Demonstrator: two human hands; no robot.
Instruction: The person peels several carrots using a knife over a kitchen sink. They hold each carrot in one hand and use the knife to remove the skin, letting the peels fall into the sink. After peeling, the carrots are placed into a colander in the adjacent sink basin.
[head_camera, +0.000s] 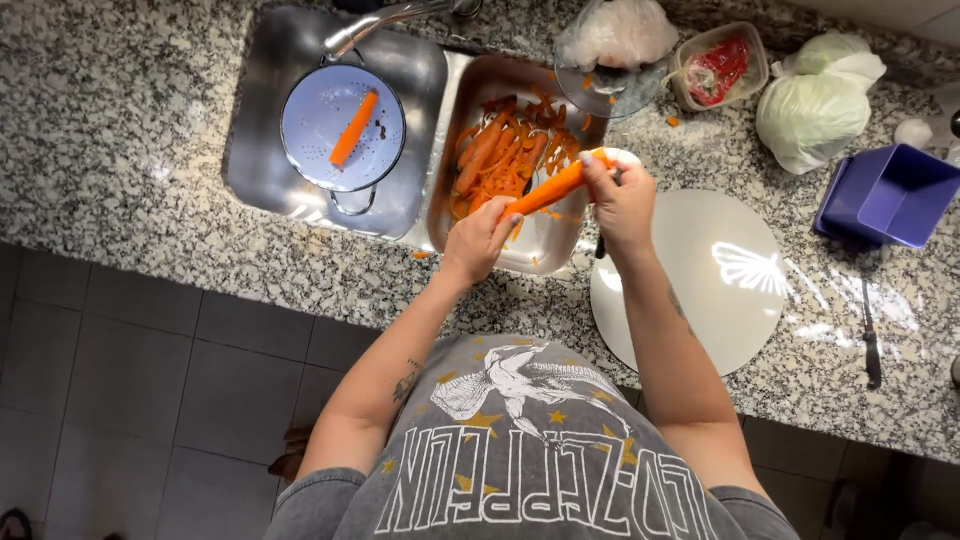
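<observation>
Right now the left hand (480, 238) grips the lower end of a carrot (553, 186), held slanted above the small sink basin (545, 245) full of orange peelings (500, 155). Closed around a peeler, the right hand (622, 203) meets the carrot's upper end. Another carrot (354, 129) lies in the blue colander (342, 128).

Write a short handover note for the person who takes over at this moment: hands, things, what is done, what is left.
Left hand holds the lower end of the carrot.
Right hand grips its upper end; a peeler is likely, but hidden.
The carrot is over the small sink basin, which holds the peels.
Done: one peeled carrot lies in the blue colander.
Left: finish this carrot. The white round board is unused.
</observation>
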